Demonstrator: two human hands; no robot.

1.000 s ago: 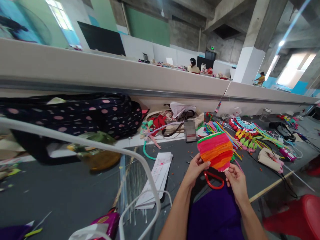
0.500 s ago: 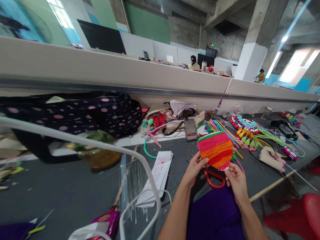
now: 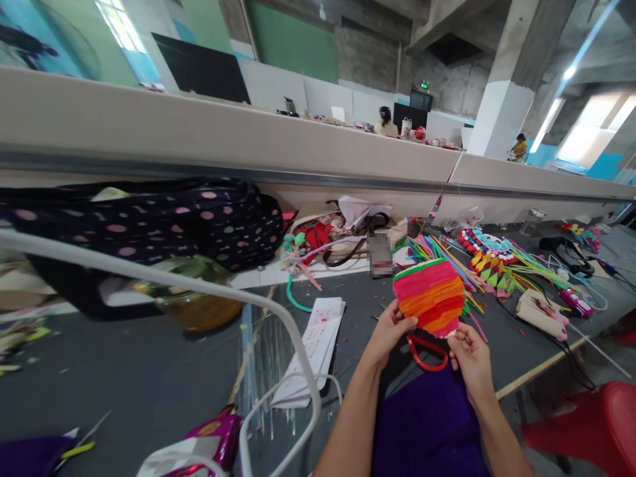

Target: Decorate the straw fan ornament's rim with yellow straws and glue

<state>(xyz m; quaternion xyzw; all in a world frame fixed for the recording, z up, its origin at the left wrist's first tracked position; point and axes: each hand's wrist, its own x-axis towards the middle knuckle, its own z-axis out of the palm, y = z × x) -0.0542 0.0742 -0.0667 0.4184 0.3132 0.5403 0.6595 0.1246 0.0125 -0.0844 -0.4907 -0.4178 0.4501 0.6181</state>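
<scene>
A striped piece (image 3: 431,297) in pink, orange and red, with a green and white top edge, is held up between both hands above the dark table. My left hand (image 3: 392,331) pinches its lower left side, thumb on the front face. At its lower right tip, my right hand (image 3: 466,348) grips with thumb and fingers closed. What the piece is made of I cannot tell for sure. Just beneath it lies a red loop-shaped handle (image 3: 427,354), partly hidden by the piece. Purple cloth (image 3: 427,424) covers my lap below the hands.
Colourful thin strips (image 3: 437,248) and a beaded round ornament (image 3: 484,245) lie beyond the hands. White paper strips (image 3: 313,351), clear rods (image 3: 271,371) and a curved white tube (image 3: 278,305) are left. A polka-dot bag (image 3: 199,225) stands by the partition; a red stool (image 3: 591,424) is right.
Almost nothing differs. Both hands keep the striped piece in nearly the same place, and the view has shifted very slightly.
</scene>
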